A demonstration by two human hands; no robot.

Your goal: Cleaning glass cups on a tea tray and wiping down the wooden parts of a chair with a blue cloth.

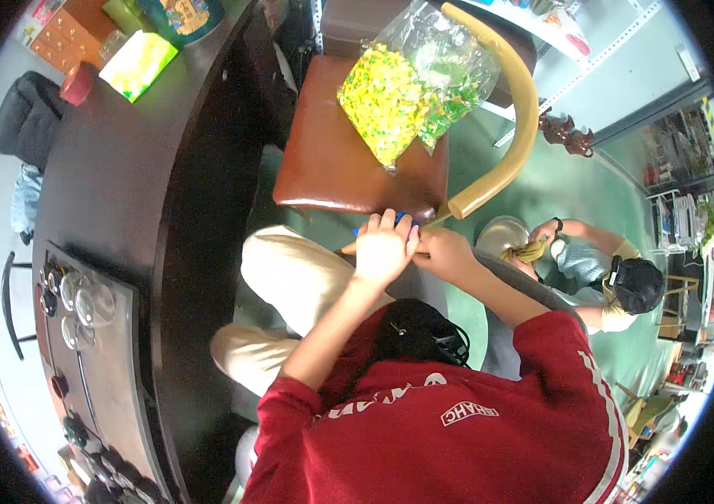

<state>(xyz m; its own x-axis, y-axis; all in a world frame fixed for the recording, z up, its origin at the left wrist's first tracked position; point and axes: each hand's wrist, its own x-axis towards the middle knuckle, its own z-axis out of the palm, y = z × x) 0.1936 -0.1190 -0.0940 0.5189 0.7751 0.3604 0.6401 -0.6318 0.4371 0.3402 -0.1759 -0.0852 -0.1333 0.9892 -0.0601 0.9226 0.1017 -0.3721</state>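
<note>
So the brown padded seat [311, 147] is the landmark here. The blue thing [408, 219] is just off its near edge, mostly under the left hand [384, 250], which is the nearer one: fingers bent over it, half closed. Can't tell its long axis. The right hand [451, 254] is curled right beside; its grip is hidden. A tan curved tube [527, 109] arcs along the seat's right, low end near the right hand. Yellow bag [382, 105] and green-filled bag [453, 109] sit on the seat, dark table [113, 185] to its left.

A dark desk [113, 185] flanks a brown padded seat [315, 151] on shiny green flooring [468, 155].
</note>
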